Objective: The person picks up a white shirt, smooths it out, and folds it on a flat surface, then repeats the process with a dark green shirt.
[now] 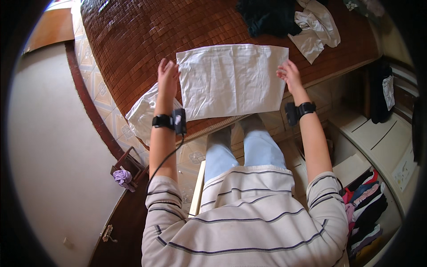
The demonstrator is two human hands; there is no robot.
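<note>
A white cloth (233, 81), flat and creased, lies on the brown woven mat (140, 40) of a bed, its near edge at the bed's edge. My left hand (167, 76) is at the cloth's left edge with its fingers slightly curled; whether they touch it is hard to tell. At the right edge, near the upper corner, my right hand (290, 75) has its fingers apart and holds nothing. Another white cloth (143, 111) lies crumpled below my left hand, partly hidden by my forearm.
Dark clothing (267, 16) and a crumpled white garment (315, 28) lie at the bed's back right. On the right stands an open drawer or compartment holding folded clothes (367, 203). A purple cloth (122, 177) hangs on a small dark stand at the left, near a door (123, 230).
</note>
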